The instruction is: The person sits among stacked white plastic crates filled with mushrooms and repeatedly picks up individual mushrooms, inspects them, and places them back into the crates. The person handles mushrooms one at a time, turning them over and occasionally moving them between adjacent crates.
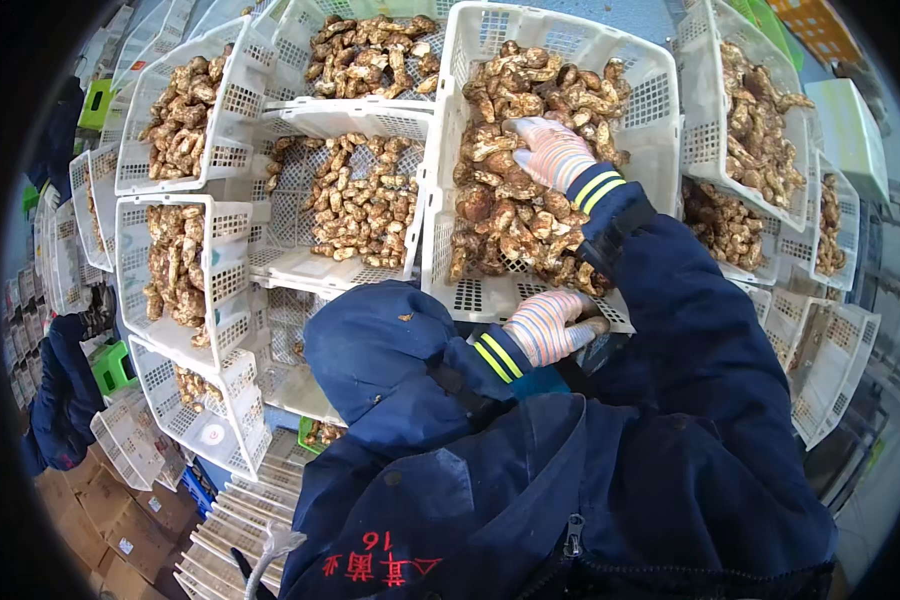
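A white plastic crate (656,112) stands before me, heaped with brown, knobbly mushrooms (529,225) that have pale stems. Over the middle of this heap reaches my right hand (555,154), in a striped knit glove. Its finger and thumb lie on either side of one mushroom (491,142); whether they grip it is unclear. My left hand (551,326), gloved alike, is at the crate's near rim with its fingers curled. Something dark shows by its fingertips, but I cannot tell whether it is held.
Other white crates of mushrooms stand on the left (229,157), at left centre (289,259) and on the right (709,142). Stacked crates (232,540) and cardboard boxes (112,517) fill the lower left. A person in dark clothing (64,390) is at the far left.
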A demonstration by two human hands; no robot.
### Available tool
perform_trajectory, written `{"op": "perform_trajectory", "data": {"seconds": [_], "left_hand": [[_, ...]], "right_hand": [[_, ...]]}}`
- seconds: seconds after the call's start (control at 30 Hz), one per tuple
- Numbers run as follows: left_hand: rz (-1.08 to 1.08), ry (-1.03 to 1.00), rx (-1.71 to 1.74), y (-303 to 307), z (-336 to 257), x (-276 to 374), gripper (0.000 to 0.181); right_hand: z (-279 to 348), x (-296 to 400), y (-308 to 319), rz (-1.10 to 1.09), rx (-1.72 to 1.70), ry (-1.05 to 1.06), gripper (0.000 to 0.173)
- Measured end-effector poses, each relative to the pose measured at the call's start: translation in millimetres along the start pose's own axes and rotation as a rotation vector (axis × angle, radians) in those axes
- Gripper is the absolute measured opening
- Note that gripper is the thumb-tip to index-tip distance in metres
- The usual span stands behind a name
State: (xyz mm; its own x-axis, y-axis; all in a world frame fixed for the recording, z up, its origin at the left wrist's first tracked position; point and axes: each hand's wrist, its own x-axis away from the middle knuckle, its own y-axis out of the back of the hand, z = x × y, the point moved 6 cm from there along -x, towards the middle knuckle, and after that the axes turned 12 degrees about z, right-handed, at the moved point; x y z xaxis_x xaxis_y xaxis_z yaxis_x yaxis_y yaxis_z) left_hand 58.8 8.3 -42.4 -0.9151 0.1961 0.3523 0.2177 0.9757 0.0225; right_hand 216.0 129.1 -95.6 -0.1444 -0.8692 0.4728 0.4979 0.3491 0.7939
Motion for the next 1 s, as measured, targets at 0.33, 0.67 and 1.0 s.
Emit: {"op": "perform_trajectory", "data": {"seconds": [0.33,0.67,1.0], "left_hand": [[-0.3,-0.09,0.13,17.0,7.8,5.4,0.021],[-0.412,-0.063,0.51,14.0,24.5,2.2,0.023],[-0.348,-0.038,0.592,8.4,30.9,-1.4,0.018]], "right_hand": [[-14.8,-12.0,-22.3,0.102,0.073,-0.191,0.047],[-29.8,67.7,-2.7,0.124,0.086,0.055,0.029],[-61.8,-38.1,6.2,0.12,0.173,-0.188,0.043]]}}
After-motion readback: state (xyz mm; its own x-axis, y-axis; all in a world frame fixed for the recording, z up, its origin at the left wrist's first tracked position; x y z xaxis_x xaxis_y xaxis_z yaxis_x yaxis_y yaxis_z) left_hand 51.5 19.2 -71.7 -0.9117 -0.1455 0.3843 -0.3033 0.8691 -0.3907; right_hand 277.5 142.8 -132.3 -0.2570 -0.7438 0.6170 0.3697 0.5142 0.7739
